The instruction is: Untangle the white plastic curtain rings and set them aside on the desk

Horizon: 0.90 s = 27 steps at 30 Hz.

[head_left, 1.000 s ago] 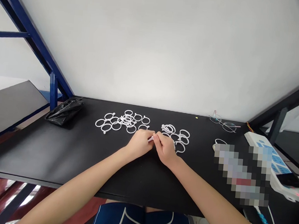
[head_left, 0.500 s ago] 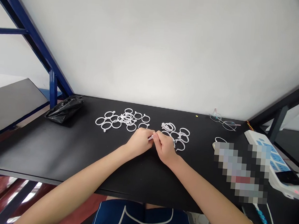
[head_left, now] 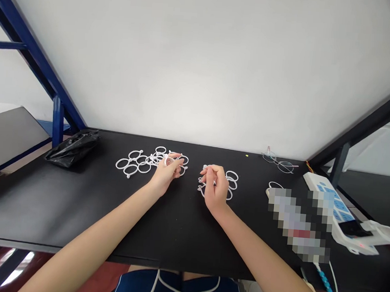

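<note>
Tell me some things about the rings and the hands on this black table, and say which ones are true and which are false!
1. The left hand reaches into the bigger bunch of white rings. True.
2. The two hands touch each other. False: they are apart, and the right hand is at the smaller bunch of rings.
3. A pair of glasses lies near the wall, to the right of the rings. True.
4. The black bag lies to the right of the glasses. False: it lies far to the left, beyond all the rings.
5. The table is white. False: it is black.
</note>
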Motion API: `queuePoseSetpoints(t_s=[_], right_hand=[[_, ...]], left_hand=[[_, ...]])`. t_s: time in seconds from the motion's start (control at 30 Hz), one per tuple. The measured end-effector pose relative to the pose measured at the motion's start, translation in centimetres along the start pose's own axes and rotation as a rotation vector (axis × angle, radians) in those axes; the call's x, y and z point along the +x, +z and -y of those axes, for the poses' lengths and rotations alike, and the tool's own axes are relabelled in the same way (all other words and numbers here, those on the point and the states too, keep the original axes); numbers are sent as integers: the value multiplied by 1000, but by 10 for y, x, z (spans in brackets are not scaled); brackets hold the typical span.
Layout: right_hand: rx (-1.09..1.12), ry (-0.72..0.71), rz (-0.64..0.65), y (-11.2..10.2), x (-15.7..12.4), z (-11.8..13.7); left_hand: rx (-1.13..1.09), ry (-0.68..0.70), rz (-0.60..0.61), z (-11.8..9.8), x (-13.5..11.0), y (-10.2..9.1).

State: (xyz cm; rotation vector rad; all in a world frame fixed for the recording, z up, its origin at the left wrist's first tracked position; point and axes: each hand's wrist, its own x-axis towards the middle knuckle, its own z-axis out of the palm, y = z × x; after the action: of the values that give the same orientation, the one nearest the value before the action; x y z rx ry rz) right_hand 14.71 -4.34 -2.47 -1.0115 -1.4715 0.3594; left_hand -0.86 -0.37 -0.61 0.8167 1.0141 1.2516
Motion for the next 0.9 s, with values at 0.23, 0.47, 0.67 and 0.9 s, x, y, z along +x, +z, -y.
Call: queuePoseSetpoints(t_s=[0.23,0.47,0.67,0.9], right_hand=[[-90,-25,-35,2,2,-2],[-117,-53,-47,2,2,-1],[-111,-92,-48,3,2,-1],[-98,-14,-62,0,3,-2]], left_hand=[[-353,-128,-65,2,5,-1],[-364,-292,-26,-5,3,1],[-404,-302,154,-7,3,-4],[-394,-389,259,-15,11,-14]])
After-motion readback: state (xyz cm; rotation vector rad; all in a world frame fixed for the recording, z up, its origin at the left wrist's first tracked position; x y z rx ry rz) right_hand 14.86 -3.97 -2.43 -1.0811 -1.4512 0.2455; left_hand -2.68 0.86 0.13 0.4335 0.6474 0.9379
